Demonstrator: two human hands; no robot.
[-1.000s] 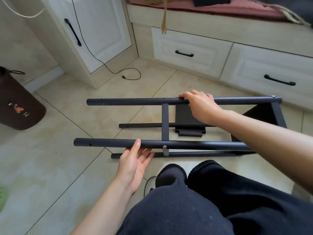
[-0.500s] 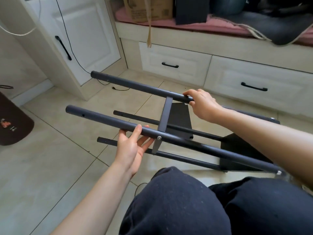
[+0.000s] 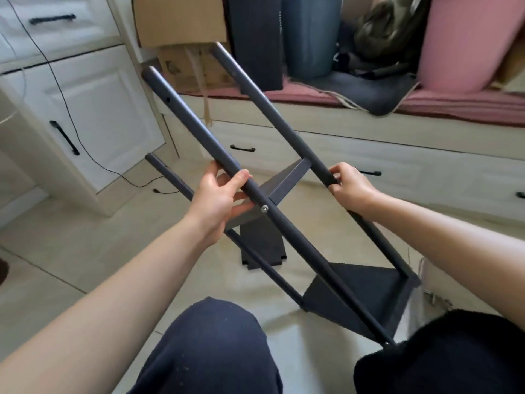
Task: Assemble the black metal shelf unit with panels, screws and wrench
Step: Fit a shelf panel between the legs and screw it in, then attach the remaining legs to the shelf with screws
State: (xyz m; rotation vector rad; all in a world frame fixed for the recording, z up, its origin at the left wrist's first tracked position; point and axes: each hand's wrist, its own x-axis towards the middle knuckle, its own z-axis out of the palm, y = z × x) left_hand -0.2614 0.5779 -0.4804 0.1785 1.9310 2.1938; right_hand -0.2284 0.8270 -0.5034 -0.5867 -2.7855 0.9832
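The tiled floor point(image 3: 56, 251) carries the whole scene, bounded ahead by white drawers point(image 3: 397, 166) under a bench with a pink cushion point(image 3: 468, 41) and a cardboard box point(image 3: 179, 18). The black shelf frame point(image 3: 287, 223) stands tilted before you, its free pole ends pointing up and away to the left, its lower end down by your right knee point(image 3: 454, 351). Your left hand point(image 3: 218, 203) grips the near pole point(image 3: 199, 129), fingers curled under it and thumb laid over the top, just above a silver screw point(image 3: 264, 208). Your right hand point(image 3: 350, 186) grips the far pole point(image 3: 264, 100), fingers wrapped round it. Both grips are thus closed on the frame. A mid-height panel point(image 3: 287, 180) joins the two poles between your hands. A lower panel point(image 3: 366, 297) sits at the frame's bottom end, near the floor. A separate black panel point(image 3: 262, 245) lies flat on the floor behind the frame. A black cable point(image 3: 93, 160) trails down the cabinet door point(image 3: 108, 118) onto the floor.
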